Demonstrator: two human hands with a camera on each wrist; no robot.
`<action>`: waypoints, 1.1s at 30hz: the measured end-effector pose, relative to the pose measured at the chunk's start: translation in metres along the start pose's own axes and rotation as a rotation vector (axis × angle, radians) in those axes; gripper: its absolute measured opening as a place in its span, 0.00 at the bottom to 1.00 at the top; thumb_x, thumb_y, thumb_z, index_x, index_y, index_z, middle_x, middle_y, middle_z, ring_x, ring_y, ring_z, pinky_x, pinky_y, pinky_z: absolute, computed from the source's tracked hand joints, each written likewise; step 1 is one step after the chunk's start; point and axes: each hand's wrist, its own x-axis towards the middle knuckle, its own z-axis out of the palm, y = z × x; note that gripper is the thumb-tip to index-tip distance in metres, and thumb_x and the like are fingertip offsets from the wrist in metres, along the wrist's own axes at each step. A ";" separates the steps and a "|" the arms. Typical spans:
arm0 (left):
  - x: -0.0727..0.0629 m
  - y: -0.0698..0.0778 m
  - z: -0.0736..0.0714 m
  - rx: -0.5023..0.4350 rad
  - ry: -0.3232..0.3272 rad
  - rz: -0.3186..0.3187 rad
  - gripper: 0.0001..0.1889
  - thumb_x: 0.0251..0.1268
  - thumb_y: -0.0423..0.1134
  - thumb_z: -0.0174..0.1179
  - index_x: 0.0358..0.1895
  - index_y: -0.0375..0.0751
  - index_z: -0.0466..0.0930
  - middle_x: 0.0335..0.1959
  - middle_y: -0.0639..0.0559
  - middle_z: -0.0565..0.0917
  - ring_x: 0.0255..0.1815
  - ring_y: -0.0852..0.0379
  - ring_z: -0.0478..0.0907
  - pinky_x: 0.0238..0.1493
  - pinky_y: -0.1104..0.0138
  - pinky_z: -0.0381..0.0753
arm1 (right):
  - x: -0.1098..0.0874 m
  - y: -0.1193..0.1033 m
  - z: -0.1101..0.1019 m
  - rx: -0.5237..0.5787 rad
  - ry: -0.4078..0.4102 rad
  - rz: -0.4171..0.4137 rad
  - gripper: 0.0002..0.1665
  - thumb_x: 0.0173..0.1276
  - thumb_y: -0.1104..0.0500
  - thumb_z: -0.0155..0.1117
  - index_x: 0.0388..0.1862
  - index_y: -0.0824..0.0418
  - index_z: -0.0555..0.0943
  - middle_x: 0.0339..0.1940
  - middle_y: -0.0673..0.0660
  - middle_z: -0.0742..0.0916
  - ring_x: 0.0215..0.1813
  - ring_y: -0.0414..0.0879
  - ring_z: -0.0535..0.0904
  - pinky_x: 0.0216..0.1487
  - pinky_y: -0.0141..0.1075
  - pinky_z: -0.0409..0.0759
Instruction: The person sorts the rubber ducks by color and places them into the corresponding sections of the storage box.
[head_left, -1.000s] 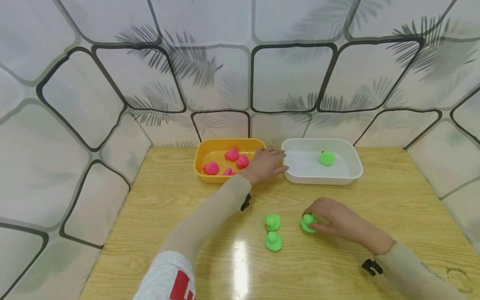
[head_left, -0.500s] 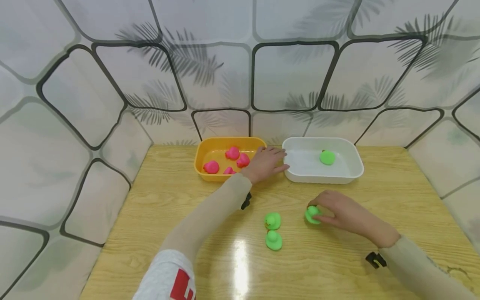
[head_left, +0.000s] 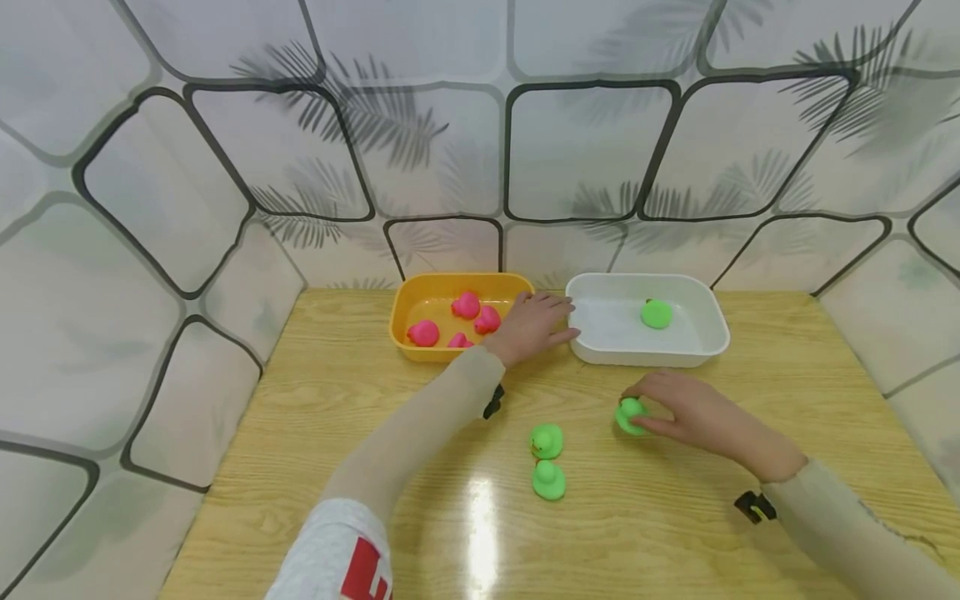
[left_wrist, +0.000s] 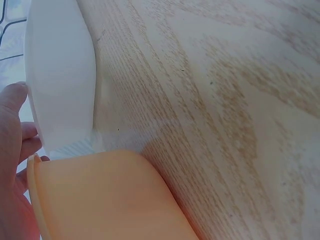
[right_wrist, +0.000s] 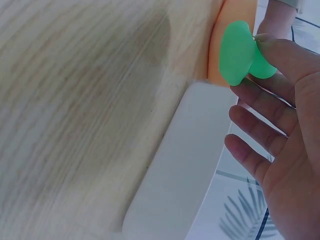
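Between thumb and fingers my right hand (head_left: pixel 693 414) pinches a green rubber duck (head_left: pixel 632 415), held above the table in front of the white bin (head_left: pixel 637 359). The right wrist view shows the duck's flat green base (right_wrist: pixel 236 54) turned to the camera. My left hand (head_left: pixel 528 327) lies over the right end of the yellow bin (head_left: pixel 427 355), its fingers stretched to the white bin's left rim. In the left wrist view the fingertips (left_wrist: pixel 16 94) touch that rim. Several pink rubber ducks (head_left: pixel 423 333) lie in the yellow bin, and one green duck (head_left: pixel 657 314) lies in the white bin.
Two more green ducks, a far one (head_left: pixel 547 441) and a near one (head_left: pixel 548 481), stand close together on the wooden table (head_left: pixel 337 400). A patterned wall (head_left: pixel 588 158) rises right behind the bins and continues along both sides.
My right hand has lifted the green duck and carried it slightly right and away from me, toward the white bin. The left hand has stayed in place.
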 end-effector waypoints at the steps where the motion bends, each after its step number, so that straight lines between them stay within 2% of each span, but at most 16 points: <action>1: 0.000 0.000 0.000 -0.001 0.001 0.001 0.31 0.81 0.62 0.49 0.77 0.49 0.71 0.78 0.53 0.70 0.79 0.50 0.62 0.78 0.48 0.59 | 0.000 0.000 -0.001 0.000 0.002 0.000 0.19 0.59 0.61 0.81 0.49 0.55 0.86 0.44 0.44 0.88 0.46 0.42 0.84 0.46 0.42 0.84; 6: 0.000 0.000 0.000 0.002 0.002 0.001 0.31 0.81 0.62 0.49 0.77 0.49 0.71 0.78 0.53 0.70 0.79 0.50 0.62 0.78 0.48 0.59 | 0.001 0.004 -0.006 -0.012 0.021 -0.001 0.19 0.58 0.61 0.81 0.48 0.55 0.86 0.44 0.43 0.88 0.47 0.40 0.82 0.48 0.42 0.83; 23: -0.001 0.001 -0.002 0.004 -0.008 -0.002 0.31 0.81 0.62 0.48 0.77 0.49 0.71 0.79 0.54 0.70 0.79 0.50 0.62 0.78 0.47 0.59 | 0.007 0.022 -0.020 -0.036 0.088 -0.046 0.22 0.53 0.64 0.83 0.47 0.56 0.87 0.42 0.44 0.89 0.44 0.44 0.83 0.47 0.43 0.81; 33: 0.000 0.001 -0.001 -0.006 0.001 0.003 0.31 0.81 0.61 0.50 0.76 0.48 0.72 0.78 0.53 0.71 0.78 0.50 0.63 0.78 0.47 0.60 | 0.008 0.029 -0.027 -0.046 0.082 0.001 0.20 0.54 0.64 0.83 0.46 0.55 0.88 0.42 0.43 0.89 0.45 0.44 0.83 0.46 0.41 0.80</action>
